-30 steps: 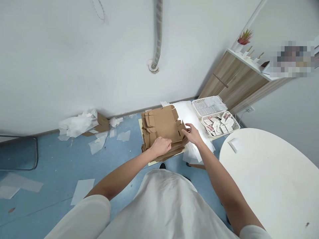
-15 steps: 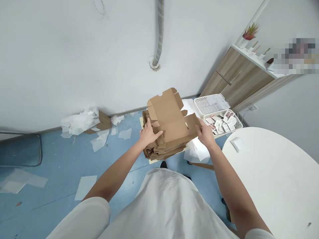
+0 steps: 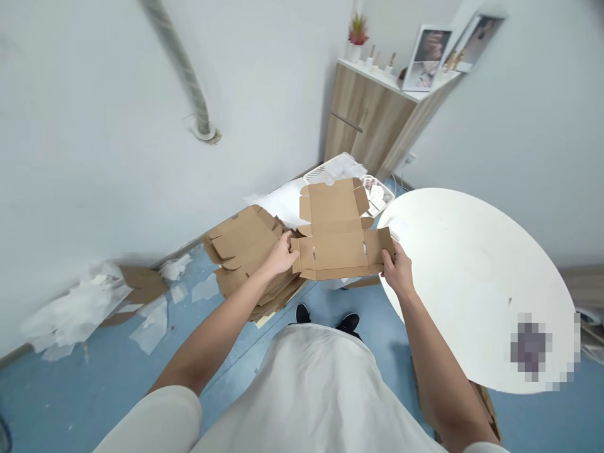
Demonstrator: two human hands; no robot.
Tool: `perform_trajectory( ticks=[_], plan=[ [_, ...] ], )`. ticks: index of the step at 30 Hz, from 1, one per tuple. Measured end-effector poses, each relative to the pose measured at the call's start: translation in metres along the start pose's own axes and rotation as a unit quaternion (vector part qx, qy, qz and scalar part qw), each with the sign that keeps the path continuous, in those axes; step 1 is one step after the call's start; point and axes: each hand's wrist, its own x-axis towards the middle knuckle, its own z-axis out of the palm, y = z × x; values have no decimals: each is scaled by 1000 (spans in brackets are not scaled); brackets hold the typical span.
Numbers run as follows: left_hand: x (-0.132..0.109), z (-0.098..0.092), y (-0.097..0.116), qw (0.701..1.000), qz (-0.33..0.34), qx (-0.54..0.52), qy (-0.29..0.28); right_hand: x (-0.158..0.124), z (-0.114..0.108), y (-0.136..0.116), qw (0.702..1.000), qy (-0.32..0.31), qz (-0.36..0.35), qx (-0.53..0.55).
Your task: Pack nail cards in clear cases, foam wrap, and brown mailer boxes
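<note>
A flat, unfolded cardboard box (image 3: 337, 248) with flaps and slots is held up in front of me between both hands. My left hand (image 3: 282, 253) grips its left flap, fingers closed on the edge. At the right end, my right hand (image 3: 396, 267) pinches the other side flap, thumb on top. Just left of the held piece lies a stack of flat cardboard boxes (image 3: 243, 242), partly behind my left hand and forearm.
A round white table (image 3: 462, 270) stands to the right. Beyond the cardboard are white baskets (image 3: 314, 175), one with small white packets, and a wooden cabinet (image 3: 368, 110). Crumpled white wrapping (image 3: 80, 308) lies along the wall on the blue floor (image 3: 189, 327).
The flat box has come off the stack and moved right, held by both hands. My view has turned right, showing more of the round table.
</note>
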Motion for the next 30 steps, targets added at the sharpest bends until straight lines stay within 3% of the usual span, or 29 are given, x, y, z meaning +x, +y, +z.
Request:
perform_trajectory(
  ticks=[8, 12, 17, 23, 30],
  plan=[
    [13, 91, 70, 981, 97, 60, -154, -44, -85, 93, 985, 131, 96, 62],
    [18, 149, 105, 960, 158, 84, -214, -69, -128, 143, 973, 191, 117, 51],
    [27, 226, 132, 945, 180, 103, -254, -96, -170, 201, 948, 218, 219, 81],
    [39, 297, 142, 937, 178, 182, -238, -114, -193, 239, 938, 164, 263, 158],
    [53, 338, 150, 935, 142, 222, -237, -118, -190, 262, 914, 212, 332, 99]
  ],
)
